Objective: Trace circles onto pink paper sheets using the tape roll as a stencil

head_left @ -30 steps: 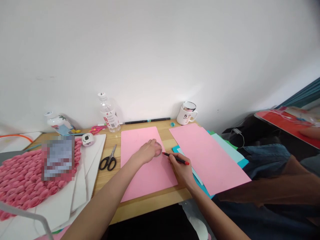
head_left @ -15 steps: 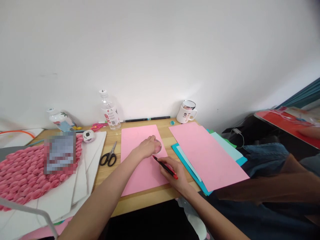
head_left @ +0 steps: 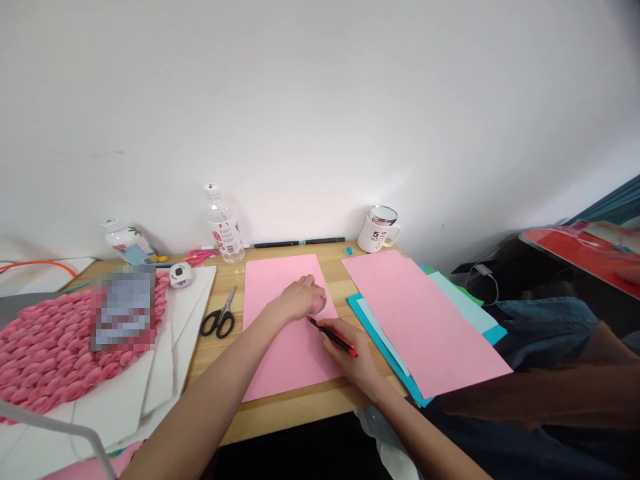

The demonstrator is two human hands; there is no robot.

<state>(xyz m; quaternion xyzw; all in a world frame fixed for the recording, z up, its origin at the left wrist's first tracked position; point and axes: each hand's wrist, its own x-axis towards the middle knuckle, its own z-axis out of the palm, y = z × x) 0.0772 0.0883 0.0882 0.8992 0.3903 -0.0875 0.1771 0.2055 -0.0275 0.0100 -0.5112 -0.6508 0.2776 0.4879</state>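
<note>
In the middle of the wooden desk lies a pink sheet of paper [head_left: 283, 363]. My left hand [head_left: 299, 298] bends its fingers over a small round, see-through disc [head_left: 321, 303] and presses it onto the sheet's right half. The hand covers part of the disc, so its exact kind is unclear. My right hand [head_left: 353, 347] is closed around a black pen with a red end [head_left: 336, 337]. The pen's tip points at the paper just below the disc; whether it touches cannot be made out. Black-handled scissors [head_left: 219, 321] lie left of the sheet.
Another pink sheet [head_left: 425, 327] lies on blue and green papers at the right. A mug [head_left: 379, 230], a clear bottle [head_left: 225, 230] and dark pens [head_left: 300, 242] are along the wall. A pink braided mat [head_left: 50, 353] rests on white boards [head_left: 187, 333]. A person sits at right.
The view has shifted slightly, so everything on the desk appears a little lower and further right. My hands keep nearly the same place on the sheet, still with disc and pen.
</note>
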